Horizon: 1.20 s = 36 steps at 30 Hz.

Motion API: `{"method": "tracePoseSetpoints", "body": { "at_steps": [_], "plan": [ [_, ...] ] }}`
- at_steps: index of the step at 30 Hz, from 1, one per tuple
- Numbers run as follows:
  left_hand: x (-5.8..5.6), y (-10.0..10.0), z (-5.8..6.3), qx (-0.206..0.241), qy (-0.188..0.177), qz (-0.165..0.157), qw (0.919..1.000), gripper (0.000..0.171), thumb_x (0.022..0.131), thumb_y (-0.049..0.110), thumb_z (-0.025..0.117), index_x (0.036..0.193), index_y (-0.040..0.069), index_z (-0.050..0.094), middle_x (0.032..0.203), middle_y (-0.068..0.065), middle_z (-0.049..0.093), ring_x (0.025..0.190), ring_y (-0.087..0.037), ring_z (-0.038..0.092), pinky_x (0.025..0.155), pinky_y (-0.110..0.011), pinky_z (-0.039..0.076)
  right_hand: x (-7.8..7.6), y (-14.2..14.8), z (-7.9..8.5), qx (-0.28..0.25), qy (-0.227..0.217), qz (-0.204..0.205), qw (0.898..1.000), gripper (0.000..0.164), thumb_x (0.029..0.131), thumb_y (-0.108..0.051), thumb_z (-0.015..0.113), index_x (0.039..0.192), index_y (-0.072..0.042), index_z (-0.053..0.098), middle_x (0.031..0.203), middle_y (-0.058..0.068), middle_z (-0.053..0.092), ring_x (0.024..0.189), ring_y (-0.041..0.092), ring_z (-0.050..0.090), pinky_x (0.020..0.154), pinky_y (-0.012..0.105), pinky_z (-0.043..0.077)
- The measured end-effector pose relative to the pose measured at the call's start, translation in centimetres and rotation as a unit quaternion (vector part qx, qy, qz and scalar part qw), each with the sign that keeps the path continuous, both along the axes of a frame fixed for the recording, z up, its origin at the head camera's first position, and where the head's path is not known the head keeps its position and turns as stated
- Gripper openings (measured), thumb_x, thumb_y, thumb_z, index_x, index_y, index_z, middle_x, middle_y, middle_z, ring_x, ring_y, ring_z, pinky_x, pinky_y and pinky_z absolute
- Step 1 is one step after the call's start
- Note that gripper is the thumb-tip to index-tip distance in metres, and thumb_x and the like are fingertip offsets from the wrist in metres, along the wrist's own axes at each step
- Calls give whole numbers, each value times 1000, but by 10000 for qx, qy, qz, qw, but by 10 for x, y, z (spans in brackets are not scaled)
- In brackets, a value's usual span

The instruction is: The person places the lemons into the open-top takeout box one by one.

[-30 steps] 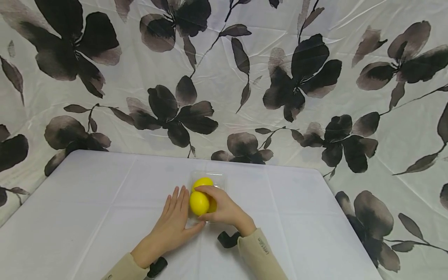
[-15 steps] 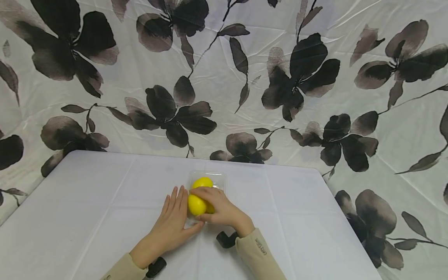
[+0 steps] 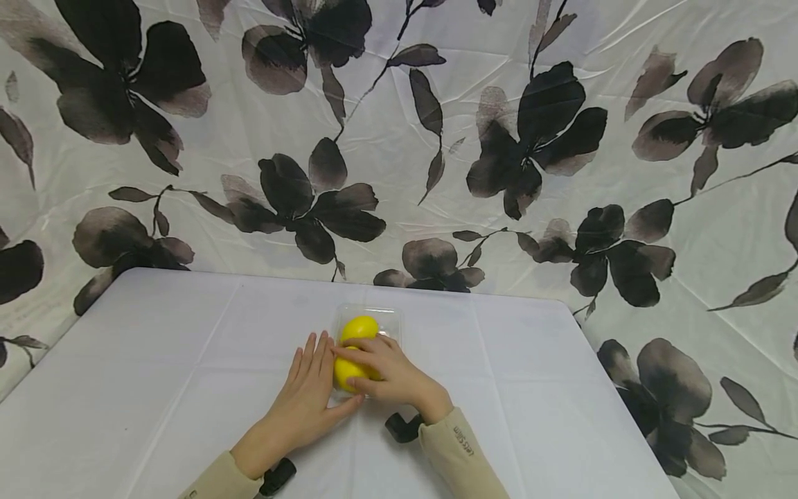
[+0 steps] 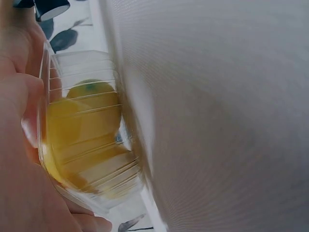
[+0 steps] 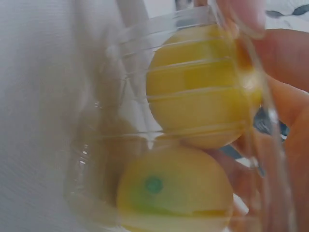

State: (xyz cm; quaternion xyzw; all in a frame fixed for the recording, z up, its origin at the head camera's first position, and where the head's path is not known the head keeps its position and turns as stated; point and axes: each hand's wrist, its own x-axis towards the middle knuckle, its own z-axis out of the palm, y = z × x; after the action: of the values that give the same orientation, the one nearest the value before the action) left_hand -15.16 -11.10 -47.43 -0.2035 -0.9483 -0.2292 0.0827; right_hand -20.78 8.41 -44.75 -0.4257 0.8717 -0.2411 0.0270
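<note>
A clear plastic box [image 3: 391,319] holds yellow lemons, seen through its ribbed walls in both wrist views. The far lemon [image 3: 360,327] lies at the back of the box. At the front left is the near lemon [image 3: 349,374]; a further one beside it is mostly covered by the right hand. My right hand [image 3: 393,371] rests over the near lemon, its fingers fairly straight and spread across the top, the thumb on its near side. Along the box's left side lies my left hand [image 3: 305,402], fingers straight, thumb reaching across the front.
A white cloth covers the table [image 3: 156,346]. Behind it hangs a floral fabric [image 3: 399,138]. Dark wrist devices show under both arms, one [image 3: 404,427] near the right wrist and one [image 3: 277,477] near the left.
The near lemon went from raised in the right hand's grip to lower in the box. The right fingers have loosened and spread over it. The left hand has stayed in place.
</note>
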Motion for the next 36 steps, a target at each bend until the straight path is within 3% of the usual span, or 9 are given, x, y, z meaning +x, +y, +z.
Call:
{"method": "tracePoseSetpoints", "body": {
  "at_steps": [6, 12, 23, 29, 36],
  "plan": [
    [0, -1, -2, 74, 8, -21, 10000, 103, 88, 57, 65, 151, -12, 23, 159, -31, 16, 148, -46, 8, 116, -63, 10, 2, -2, 0, -106, -54, -254, 9996, 56, 87, -25, 69, 138, -12, 53, 139, 3, 56, 133, 16, 46, 119, 51, 17],
    [-1, 0, -3, 61, 63, -29, 10000, 102, 88, 57, 65, 151, -13, 24, 159, -31, 17, 148, -46, 9, 116, -63, 11, 1, -2, -3, -38, 94, -181, 9998, 41, 94, -29, 63, 133, -16, 61, 136, 1, 57, 132, 15, 45, 119, 49, 15],
    [2, -2, -4, 57, -3, -22, 10000, 103, 90, 61, 61, 151, -13, 23, 159, -31, 17, 148, -46, 9, 116, -64, 12, 5, -5, -5, 322, 470, -170, 9982, 42, 102, -33, 53, 140, -17, 59, 138, 5, 56, 133, 18, 45, 118, 55, 17],
    [4, -2, -3, 24, -67, -7, 10000, 103, 90, 63, 59, 151, -12, 24, 159, -30, 17, 148, -45, 9, 116, -63, 11, 6, -3, -7, 44, 328, -327, 9989, 40, 101, -32, 54, 138, -16, 60, 136, 2, 57, 131, 16, 47, 118, 50, 20],
    [5, -2, -1, -78, -85, -14, 9999, 102, 90, 63, 58, 150, -13, 26, 159, -30, 18, 148, -45, 9, 117, -62, 11, 6, 7, -2, -522, 253, -349, 9977, 35, 100, -28, 57, 131, -13, 64, 134, 5, 59, 129, 21, 49, 114, 46, 31]
  ]
}}
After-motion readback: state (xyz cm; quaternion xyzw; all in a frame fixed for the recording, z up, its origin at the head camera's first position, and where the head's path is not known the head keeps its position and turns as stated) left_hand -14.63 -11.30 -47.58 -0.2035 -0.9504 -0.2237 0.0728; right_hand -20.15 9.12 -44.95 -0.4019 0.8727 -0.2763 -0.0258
